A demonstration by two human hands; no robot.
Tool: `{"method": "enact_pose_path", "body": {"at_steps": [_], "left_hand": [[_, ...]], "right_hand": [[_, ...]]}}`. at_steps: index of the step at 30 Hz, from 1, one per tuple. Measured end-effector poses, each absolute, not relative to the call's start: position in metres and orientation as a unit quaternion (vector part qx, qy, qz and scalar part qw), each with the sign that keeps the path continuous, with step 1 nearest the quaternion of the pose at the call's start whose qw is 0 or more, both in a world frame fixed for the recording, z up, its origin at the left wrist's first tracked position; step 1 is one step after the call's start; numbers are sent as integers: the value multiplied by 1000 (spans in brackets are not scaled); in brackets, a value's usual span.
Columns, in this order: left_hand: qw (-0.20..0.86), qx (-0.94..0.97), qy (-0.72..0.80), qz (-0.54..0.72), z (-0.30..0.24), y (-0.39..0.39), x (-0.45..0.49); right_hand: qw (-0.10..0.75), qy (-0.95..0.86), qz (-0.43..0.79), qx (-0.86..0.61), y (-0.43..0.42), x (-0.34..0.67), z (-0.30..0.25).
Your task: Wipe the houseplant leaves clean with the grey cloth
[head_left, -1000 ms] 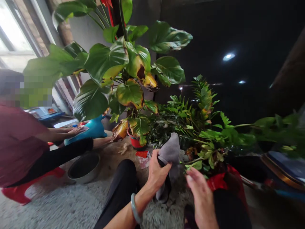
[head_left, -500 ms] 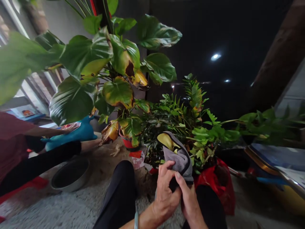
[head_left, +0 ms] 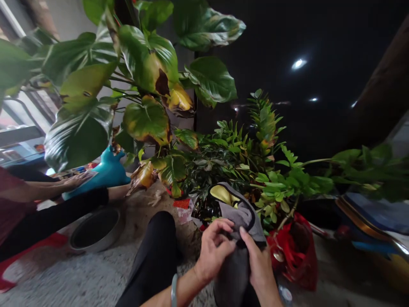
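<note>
A soft grey fabric piece (head_left: 246,213) with black edging and a yellow lining stands folded above my lap, its lower part hanging darker between my hands. My right hand (head_left: 262,266) grips its right side, thumb pressed on the front near the black band. On the other side, my left hand (head_left: 214,249) has its fingers curled towards the thumb in a pinch against the fabric's left edge. Whatever lies between those fingertips is too small or hidden to make out. A pale bangle (head_left: 174,290) circles my left wrist.
Leafy potted plants (head_left: 211,162) crowd the front, some leaves browned. A red plastic bag (head_left: 300,256) sits right, with a bottle cap (head_left: 286,294) nearer. Left, a seated person's hand (head_left: 75,181) is by a blue inflatable-looking toy (head_left: 111,168); a round basin (head_left: 96,232) stands on the floor.
My hands have moved slightly apart, the left one down and leftwards, so the darker lower part of the fabric shows between them. The view has shifted a little.
</note>
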State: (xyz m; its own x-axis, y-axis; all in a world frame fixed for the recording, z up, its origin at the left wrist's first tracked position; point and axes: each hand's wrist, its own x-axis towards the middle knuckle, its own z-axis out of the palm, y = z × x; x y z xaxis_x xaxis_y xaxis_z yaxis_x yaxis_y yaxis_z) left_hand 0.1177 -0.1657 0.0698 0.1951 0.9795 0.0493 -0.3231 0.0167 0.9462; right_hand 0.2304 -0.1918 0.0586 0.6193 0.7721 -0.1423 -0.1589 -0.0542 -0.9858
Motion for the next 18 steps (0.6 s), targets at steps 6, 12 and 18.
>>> {"method": "enact_pose_path", "body": {"at_steps": [6,12,18], "left_hand": [[708,366,367,480,64,-146,112],[814,310,237,430,60,-153,103],[795,193,325,474,53,-153,98]], "right_hand": [[615,-334,244,-671,-188,235,55],[483,-574,30,-660,-187,220,42],[418,-628,-37,-656,-199,195,46]]}}
